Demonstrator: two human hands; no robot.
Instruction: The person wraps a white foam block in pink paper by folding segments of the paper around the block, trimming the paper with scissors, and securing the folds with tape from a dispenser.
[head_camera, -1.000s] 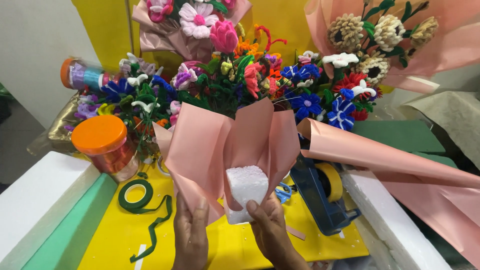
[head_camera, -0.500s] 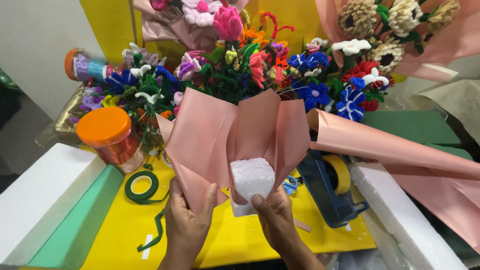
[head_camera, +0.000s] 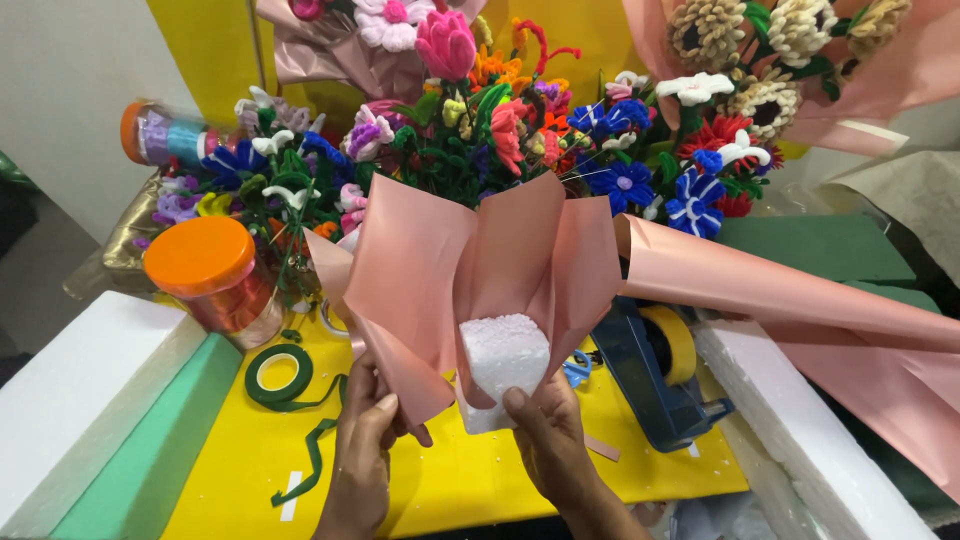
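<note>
The right hand (head_camera: 548, 440) has its grip closed on a white foam block (head_camera: 502, 365), thumb pressed against the block's lower front face. The left hand (head_camera: 365, 440), at 9 o'clock from the block, pinches the lower edge of the pink wrapping paper (head_camera: 470, 260) that folds up around the block's back and sides. The block sits low in the centre of the view, above the yellow surface (head_camera: 450, 480). At 12 o'clock, behind the paper, stands a mass of colourful pipe-cleaner flowers (head_camera: 480, 130). At 3 o'clock, just beside the right hand, rests a blue tape dispenser (head_camera: 655, 385) with a yellow roll. At 9 o'clock lies a roll of green floral tape (head_camera: 278, 375), and beyond it an orange-lidded jar (head_camera: 210, 275). A white foam slab (head_camera: 70, 400) lies at 8 o'clock.
</note>
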